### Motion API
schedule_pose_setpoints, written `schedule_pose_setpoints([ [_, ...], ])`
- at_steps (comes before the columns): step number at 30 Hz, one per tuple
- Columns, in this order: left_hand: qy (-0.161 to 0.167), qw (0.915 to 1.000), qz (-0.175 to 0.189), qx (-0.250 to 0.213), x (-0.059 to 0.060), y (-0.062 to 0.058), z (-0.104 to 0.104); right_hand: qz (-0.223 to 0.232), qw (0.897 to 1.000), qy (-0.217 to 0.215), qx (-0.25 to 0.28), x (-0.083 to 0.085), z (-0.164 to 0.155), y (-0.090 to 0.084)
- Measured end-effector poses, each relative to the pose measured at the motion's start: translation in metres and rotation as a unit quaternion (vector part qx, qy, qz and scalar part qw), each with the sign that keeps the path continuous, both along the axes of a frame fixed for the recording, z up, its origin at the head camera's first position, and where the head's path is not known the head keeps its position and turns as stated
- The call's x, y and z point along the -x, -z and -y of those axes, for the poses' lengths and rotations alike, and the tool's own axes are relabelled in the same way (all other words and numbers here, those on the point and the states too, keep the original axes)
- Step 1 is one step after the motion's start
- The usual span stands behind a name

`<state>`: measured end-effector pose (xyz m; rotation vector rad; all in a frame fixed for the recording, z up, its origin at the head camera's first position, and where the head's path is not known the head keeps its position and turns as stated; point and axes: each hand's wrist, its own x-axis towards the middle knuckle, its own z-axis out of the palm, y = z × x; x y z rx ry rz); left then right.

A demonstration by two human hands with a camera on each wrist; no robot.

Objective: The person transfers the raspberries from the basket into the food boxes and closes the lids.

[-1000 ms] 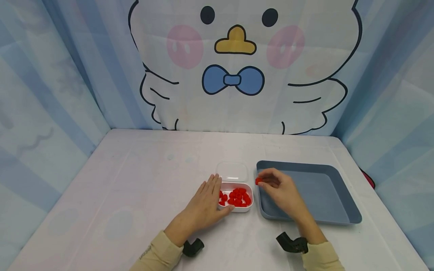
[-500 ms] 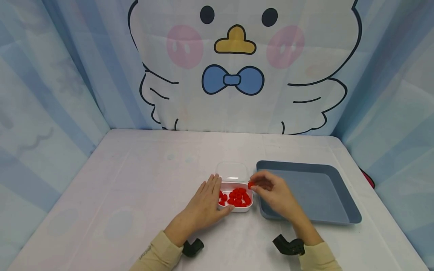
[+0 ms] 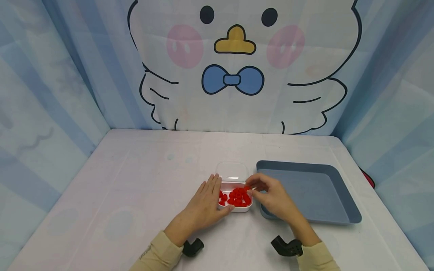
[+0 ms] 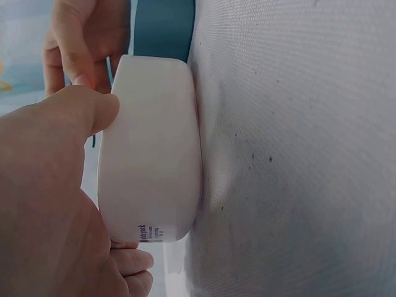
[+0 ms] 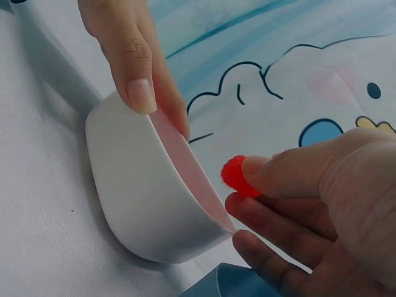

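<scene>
A small white box (image 3: 250, 206) with several red pieces (image 3: 238, 197) in it sits near the table's front, its clear lid (image 3: 232, 171) open behind it. My left hand (image 3: 211, 195) lies against the box's left side with straight fingers, and its thumb (image 4: 68, 114) presses the near wall of the white box (image 4: 151, 148). My right hand (image 3: 253, 189) hovers over the box's right end. It pinches one red piece (image 5: 234, 175) between thumb and fingertip, just above the rim of the white box (image 5: 142, 198).
A blue-grey tray (image 3: 339, 203) with nothing in it lies right of the box, almost touching it. Printed curtains wall in the white table on three sides. Bare tabletop stretches to the left and behind the box.
My right hand has carried the red piece leftward from over the tray's left edge to above the box. The left hand and the box have stayed put.
</scene>
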<state>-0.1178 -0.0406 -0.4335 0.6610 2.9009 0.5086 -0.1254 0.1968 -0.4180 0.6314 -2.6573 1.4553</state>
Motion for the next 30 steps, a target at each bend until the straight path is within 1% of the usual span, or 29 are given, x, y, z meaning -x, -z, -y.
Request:
schedule_pose_setpoints([
  [5,0.001,1.0,-0.003,-0.002,0.0,0.0,0.001,0.008,1.0,-0.001,-0.007,-0.001,0.001,-0.002],
  [12,-0.001,1.0,-0.002,-0.005,0.0,0.0,0.001,-0.005,1.0,0.008,-0.005,0.001,-0.001,-0.001],
  [17,-0.001,1.0,-0.001,-0.007,0.0,0.001,0.001,-0.023,0.999,0.037,0.008,0.002,-0.006,-0.002],
  [23,-0.003,1.0,-0.001,-0.005,0.0,0.001,0.0,-0.022,0.996,0.08,0.028,0.004,-0.014,-0.005],
  [30,-0.001,1.0,-0.003,-0.003,0.0,0.001,0.0,-0.021,0.994,0.095,0.041,0.005,-0.02,-0.005],
])
